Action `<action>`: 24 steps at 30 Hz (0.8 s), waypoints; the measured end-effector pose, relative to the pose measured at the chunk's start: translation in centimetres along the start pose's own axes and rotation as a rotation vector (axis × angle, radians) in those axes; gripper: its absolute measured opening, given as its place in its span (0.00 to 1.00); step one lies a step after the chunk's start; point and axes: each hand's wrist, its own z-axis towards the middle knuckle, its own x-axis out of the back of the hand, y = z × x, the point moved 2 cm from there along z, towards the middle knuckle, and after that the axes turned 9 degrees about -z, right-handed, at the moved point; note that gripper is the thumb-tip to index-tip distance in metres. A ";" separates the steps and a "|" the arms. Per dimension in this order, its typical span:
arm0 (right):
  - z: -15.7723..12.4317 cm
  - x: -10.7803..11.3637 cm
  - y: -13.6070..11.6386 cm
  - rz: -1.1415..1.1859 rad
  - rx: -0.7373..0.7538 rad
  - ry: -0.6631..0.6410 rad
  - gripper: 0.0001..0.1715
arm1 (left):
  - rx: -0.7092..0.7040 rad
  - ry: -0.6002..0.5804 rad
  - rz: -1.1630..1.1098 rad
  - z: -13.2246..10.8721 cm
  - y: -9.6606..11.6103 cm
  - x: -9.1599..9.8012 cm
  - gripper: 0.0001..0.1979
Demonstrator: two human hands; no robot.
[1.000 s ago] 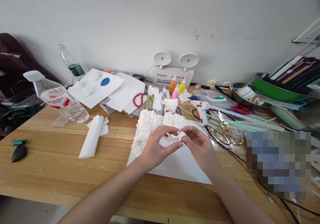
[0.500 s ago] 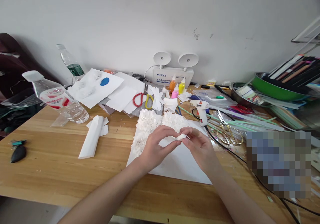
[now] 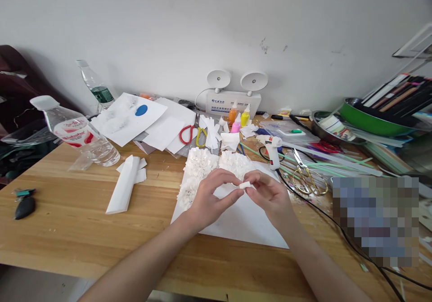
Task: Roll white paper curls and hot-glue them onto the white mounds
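Between the fingertips of both hands is a small white rolled strip of paper (image 3: 245, 185). My left hand (image 3: 216, 196) pinches its left end with thumb and forefinger. At the other end, my right hand (image 3: 268, 194) is closed on it with thumb and fingers. Both hands hover over a white sheet (image 3: 236, 223) on the table. Ruffled white paper clusters (image 3: 201, 161) sit along that sheet's far and left edges, partly hidden behind my left hand.
A glue gun (image 3: 272, 151) stands behind my right hand, its black cord running right. Gold-handled scissors (image 3: 308, 180) lie beside it. Folded white paper (image 3: 124, 185) and a water bottle (image 3: 79, 131) are on the left. Small paint bottles (image 3: 236, 123) stand at the back.
The paper roll has turned slightly between the fingertips, and the fingers of my right hand have shifted a little. Everything else stays where it was.
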 end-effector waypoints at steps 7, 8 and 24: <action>0.0 -0.3 0.0 0.016 -0.004 0.008 0.02 | -0.015 0.025 -0.002 0.0 0.2 0.0 0.06; 0.0 -0.4 0.0 0.020 -0.003 0.005 0.02 | -0.016 0.029 0.000 0.0 0.2 0.0 0.05; 3.0 7.7 5.7 -0.690 -0.305 0.634 0.22 | 0.043 0.093 -0.069 0.0 0.0 0.5 0.03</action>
